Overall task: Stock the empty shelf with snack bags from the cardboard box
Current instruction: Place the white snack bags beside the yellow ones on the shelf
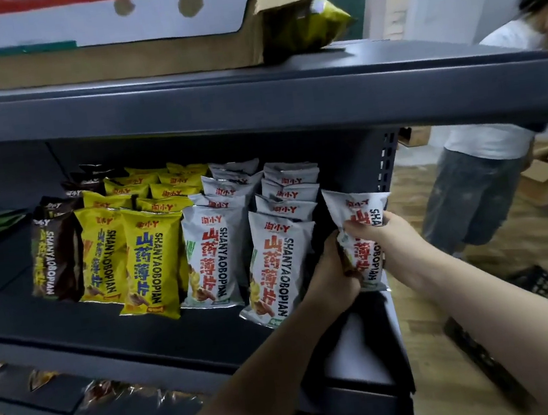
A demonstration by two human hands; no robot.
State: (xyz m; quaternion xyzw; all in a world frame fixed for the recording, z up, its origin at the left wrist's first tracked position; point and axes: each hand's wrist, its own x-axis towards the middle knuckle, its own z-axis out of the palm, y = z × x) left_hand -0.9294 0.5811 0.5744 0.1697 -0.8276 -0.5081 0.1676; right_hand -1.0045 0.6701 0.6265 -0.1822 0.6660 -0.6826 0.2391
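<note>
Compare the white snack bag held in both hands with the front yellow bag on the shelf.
The held white bag has red characters; the front yellow bag has blue ones. The white bag is gripped by the left hand and right hand; the yellow bag stands untouched. Both read SHANYAOBOPIAN.

Two bare forearms enter from the lower edge, one from the bottom centre and one from the lower right corner. No sleeve covers either of them up to the frame's edge, and neither wrist carries a watch, band or bracelet. The left hand [331, 278] and the right hand [385, 236] are ungloved, and no ring shows on the fingers that can be seen. The nails on the visible fingers are short and look unpainted.
</note>
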